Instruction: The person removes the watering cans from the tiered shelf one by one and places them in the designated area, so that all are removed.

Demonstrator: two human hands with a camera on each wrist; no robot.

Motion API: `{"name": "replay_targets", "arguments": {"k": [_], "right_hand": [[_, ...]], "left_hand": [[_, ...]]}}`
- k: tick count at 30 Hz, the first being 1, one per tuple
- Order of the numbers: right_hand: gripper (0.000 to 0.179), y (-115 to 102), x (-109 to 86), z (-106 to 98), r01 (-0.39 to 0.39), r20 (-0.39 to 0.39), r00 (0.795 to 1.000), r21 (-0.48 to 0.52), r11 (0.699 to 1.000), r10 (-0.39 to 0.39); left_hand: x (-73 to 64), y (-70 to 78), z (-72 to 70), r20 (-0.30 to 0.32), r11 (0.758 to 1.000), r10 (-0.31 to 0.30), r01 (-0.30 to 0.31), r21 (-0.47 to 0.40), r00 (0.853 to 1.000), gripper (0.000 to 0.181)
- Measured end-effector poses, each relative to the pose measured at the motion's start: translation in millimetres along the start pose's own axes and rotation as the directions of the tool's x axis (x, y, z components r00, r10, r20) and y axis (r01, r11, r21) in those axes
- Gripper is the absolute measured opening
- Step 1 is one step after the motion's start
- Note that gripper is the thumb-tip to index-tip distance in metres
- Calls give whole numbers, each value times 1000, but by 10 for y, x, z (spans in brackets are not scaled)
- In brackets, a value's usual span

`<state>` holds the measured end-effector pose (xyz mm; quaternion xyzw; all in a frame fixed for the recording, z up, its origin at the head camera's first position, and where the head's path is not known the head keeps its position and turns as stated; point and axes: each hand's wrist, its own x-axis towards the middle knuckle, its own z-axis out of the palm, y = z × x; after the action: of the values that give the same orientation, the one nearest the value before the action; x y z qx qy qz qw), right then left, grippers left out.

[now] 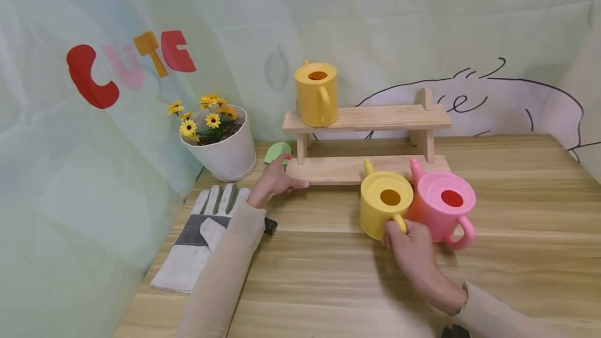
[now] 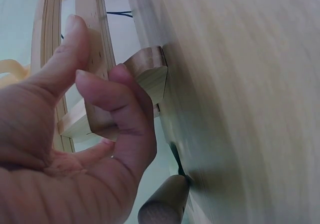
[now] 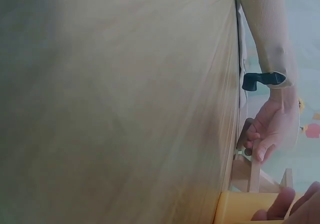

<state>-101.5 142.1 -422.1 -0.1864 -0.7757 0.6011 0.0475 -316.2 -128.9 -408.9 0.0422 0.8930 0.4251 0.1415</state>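
At the left end of a two-tier wooden shelf [image 1: 371, 118], my left hand [image 1: 274, 180] grips the lower board, thumb along the front edge. The left wrist view shows curled fingers [image 2: 132, 119] around the board's end. My right hand [image 1: 415, 249] holds the handle of a yellow watering can [image 1: 375, 218], which is upright in front of the shelf, spout pointing away. Right beside it stands a pink watering can [image 1: 443, 223]. Another yellow watering can [image 1: 313, 93] sits on the upper board's left end. In the right wrist view only the yellow can's side [image 3: 242, 206] shows.
A white pot [image 1: 230, 153] of yellow flowers stands at the back left. In front of it a grey and white work glove [image 1: 188, 260] lies on the wooden table [image 1: 319, 286], partly under my left forearm. A green leaf-shaped piece [image 1: 278, 151] lies behind my left hand.
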Motion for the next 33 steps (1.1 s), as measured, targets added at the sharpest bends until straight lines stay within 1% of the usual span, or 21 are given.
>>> {"name": "replay_targets", "arguments": {"k": [4,9,13,18,22,27,30,33], "right_hand": [[35,-8,-3,-10,-26,8,1000,-4,1000,26],[33,7,1,-23,-30,14,999,-10,999,31],[28,-23,-29,-49,-39,16,999,-55,998,40],[22,-36,-63,-100,-44,51,997,-124,991,50],[23,-31,-82,-139,-25,70,997,-162,986,37],[28,-15,-120,-182,-28,78,996,-172,985,42],[36,-6,-143,-209,-22,71,997,-169,985,34],[43,2,-180,-238,-20,63,998,-158,987,30]], "left_hand": [[8,5,-11,-1,1000,-1,1,7,1000,104],[10,17,-17,7,1000,-8,8,-1,1000,104],[-7,29,-15,8,1000,-11,11,9,1000,104],[-13,25,-7,2,1000,-8,8,26,1000,103],[-17,24,-8,4,1000,-5,5,18,1000,104],[-25,20,-16,1,1000,1,-1,21,1000,104],[-31,20,-20,-3,1000,3,-3,29,1000,103],[-26,19,-14,4,1000,11,-11,18,1000,103]]}}
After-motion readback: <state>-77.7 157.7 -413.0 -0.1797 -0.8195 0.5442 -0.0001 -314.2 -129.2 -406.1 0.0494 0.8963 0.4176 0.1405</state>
